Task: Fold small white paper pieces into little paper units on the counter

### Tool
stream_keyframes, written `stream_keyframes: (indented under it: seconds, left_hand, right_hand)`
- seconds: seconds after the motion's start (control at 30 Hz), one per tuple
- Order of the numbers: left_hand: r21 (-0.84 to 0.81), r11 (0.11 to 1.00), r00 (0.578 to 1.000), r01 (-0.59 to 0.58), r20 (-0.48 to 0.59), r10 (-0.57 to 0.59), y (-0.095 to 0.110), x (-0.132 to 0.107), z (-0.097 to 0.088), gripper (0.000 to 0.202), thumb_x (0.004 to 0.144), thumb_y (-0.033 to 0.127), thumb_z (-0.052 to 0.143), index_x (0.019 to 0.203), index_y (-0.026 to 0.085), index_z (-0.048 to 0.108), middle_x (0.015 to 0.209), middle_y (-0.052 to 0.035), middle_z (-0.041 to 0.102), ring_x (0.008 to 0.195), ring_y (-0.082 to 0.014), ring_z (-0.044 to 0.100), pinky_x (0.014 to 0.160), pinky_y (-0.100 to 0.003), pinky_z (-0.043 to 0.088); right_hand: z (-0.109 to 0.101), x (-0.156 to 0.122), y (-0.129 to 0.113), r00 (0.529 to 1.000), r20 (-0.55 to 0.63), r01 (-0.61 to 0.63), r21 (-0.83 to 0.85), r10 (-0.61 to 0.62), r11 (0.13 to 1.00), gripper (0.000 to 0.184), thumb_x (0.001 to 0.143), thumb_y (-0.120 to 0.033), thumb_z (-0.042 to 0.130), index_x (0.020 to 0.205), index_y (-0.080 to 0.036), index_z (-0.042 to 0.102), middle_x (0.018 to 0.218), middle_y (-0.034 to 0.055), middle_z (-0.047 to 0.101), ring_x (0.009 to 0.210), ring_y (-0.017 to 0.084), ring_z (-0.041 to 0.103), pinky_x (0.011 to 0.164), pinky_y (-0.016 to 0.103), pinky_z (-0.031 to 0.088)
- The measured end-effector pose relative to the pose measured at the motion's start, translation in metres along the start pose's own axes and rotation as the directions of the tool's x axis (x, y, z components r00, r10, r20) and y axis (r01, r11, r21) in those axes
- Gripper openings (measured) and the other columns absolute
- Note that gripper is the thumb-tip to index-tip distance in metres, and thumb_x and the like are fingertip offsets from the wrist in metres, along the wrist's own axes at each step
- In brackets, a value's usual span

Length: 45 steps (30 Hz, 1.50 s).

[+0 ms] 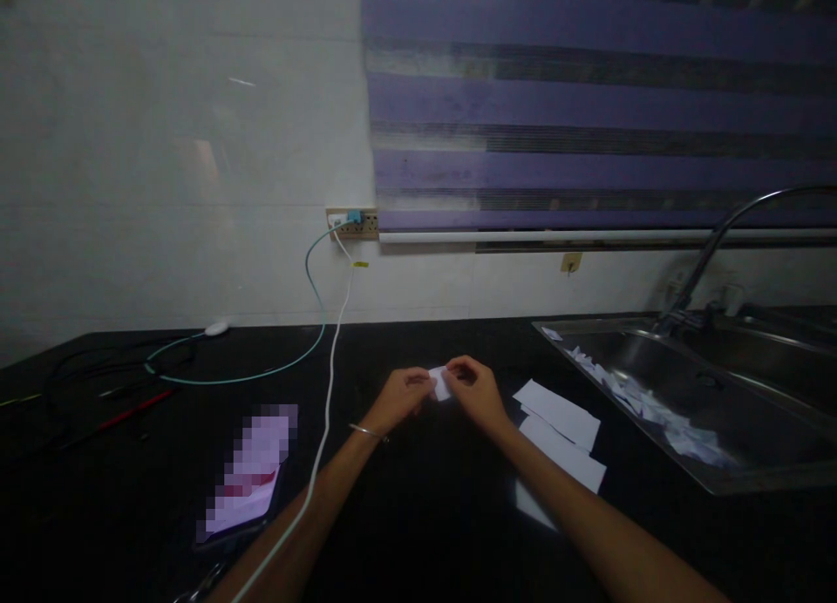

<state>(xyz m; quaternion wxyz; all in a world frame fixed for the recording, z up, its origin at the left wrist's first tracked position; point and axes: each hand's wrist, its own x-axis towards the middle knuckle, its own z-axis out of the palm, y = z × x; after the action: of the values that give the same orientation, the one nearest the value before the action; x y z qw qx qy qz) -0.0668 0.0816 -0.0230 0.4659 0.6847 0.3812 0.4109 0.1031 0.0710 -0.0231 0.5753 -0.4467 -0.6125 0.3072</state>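
We see both hands at frame centre over dark tabletop. Left hand and right hand meet, fingers of each clamped on small white paper held between them. Bracelet on left wrist. Sheets lie just right of right hand. Sink at right of frame holds scraps. Phone at lower left. White cable runs from socket past left arm.

I saw a matt white paper scrap, more matt paper sheets on a dark, smooth countertop, a shiny metal sink and glossy wall tiles.
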Motion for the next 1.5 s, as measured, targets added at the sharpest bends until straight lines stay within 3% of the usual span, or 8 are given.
stream_keyframes:
  seconds: [0.2,0.4,0.6,0.8,1.1,1.2,1.37,1.5]
  left_hand:
    - [0.013,1.0,1.0,-0.007,-0.006,0.007,0.0,-0.001,-0.003,0.043,0.082,0.052,0.058,0.071,0.011,0.067,0.066,-0.0035,0.063,0.042,-0.0061,0.045,0.042,-0.019,0.032]
    - [-0.019,1.0,0.998,-0.001,-0.056,0.0,-0.003,0.002,-0.003,0.04,0.081,0.048,0.059,0.071,0.011,0.068,0.064,-0.004,0.064,0.042,-0.0078,0.046,0.041,-0.02,0.033]
    - [-0.039,0.999,0.999,-0.02,-0.033,0.019,-0.002,0.001,-0.005,0.037,0.082,0.043,0.059,0.069,0.01,0.069,0.064,-0.0058,0.066,0.045,-0.0079,0.048,0.044,-0.019,0.035]
    - [-0.116,0.992,0.999,0.041,0.04,-0.037,-0.005,0.004,-0.008,0.048,0.081,0.056,0.056,0.072,0.009,0.067,0.068,-0.008,0.067,0.045,-0.0077,0.048,0.044,-0.019,0.035]
    - [0.002,1.0,1.0,0.024,-0.002,-0.024,-0.006,0.003,-0.003,0.051,0.079,0.06,0.058,0.071,0.01,0.066,0.062,-0.0031,0.061,0.042,-0.0062,0.042,0.042,-0.019,0.029]
    - [0.004,1.0,0.999,0.027,-0.036,-0.027,-0.002,0.002,-0.001,0.052,0.078,0.06,0.058,0.073,0.01,0.066,0.059,-0.0024,0.06,0.043,-0.0069,0.042,0.043,-0.02,0.029]
    - [0.066,0.996,0.994,-0.065,-0.083,0.071,0.006,0.0,0.001,0.042,0.083,0.049,0.056,0.07,0.01,0.064,0.062,-0.004,0.061,0.056,-0.012,0.053,0.054,-0.022,0.039]
    - [0.139,0.982,0.981,-0.131,-0.127,0.148,0.002,0.002,0.003,0.033,0.086,0.039,0.052,0.073,0.011,0.063,0.069,-0.0047,0.063,0.066,-0.015,0.058,0.06,-0.023,0.043]
  right_hand:
    - [-0.004,-0.002,-0.006,0.986,0.069,0.16,-0.118,-0.153,0.98,0.008,0.08,-0.026,0.063,0.08,-0.019,0.066,0.077,0.0045,0.065,0.072,0.018,0.06,0.065,0.03,0.048]
    - [-0.015,-0.003,-0.015,0.88,0.264,0.46,-0.268,-0.394,0.847,0.015,0.086,-0.017,0.056,0.085,-0.022,0.069,0.089,0.0065,0.065,0.089,0.021,0.06,0.081,0.036,0.048]
    - [-0.017,-0.003,-0.013,0.792,0.425,0.59,-0.345,-0.439,0.73,0.021,0.085,-0.008,0.054,0.093,-0.02,0.07,0.098,0.0085,0.064,0.096,0.021,0.057,0.084,0.037,0.049]
    - [-0.017,-0.002,-0.011,0.76,0.48,0.63,-0.377,-0.439,0.679,0.022,0.085,-0.005,0.053,0.094,-0.016,0.07,0.102,0.0107,0.063,0.096,0.02,0.057,0.084,0.035,0.05]
    - [-0.017,-0.005,-0.012,0.764,0.491,0.615,-0.356,-0.42,0.703,0.023,0.086,-0.007,0.054,0.096,-0.018,0.071,0.105,0.0099,0.062,0.098,0.019,0.058,0.085,0.033,0.049]
    - [-0.015,-0.006,-0.014,0.796,0.445,0.568,-0.311,-0.411,0.762,0.018,0.086,-0.012,0.058,0.093,-0.019,0.072,0.103,0.0088,0.063,0.096,0.019,0.06,0.085,0.033,0.048]
    - [-0.011,-0.002,-0.01,0.956,0.218,0.247,-0.252,-0.194,0.936,0.016,0.085,-0.029,0.063,0.091,-0.017,0.071,0.088,0.0067,0.068,0.081,0.018,0.063,0.073,0.03,0.05]
    - [-0.011,0.002,-0.002,0.956,0.292,0.024,-0.16,0.024,0.987,0.027,0.084,-0.04,0.063,0.085,-0.015,0.072,0.079,0.0071,0.071,0.073,0.019,0.065,0.065,0.029,0.048]
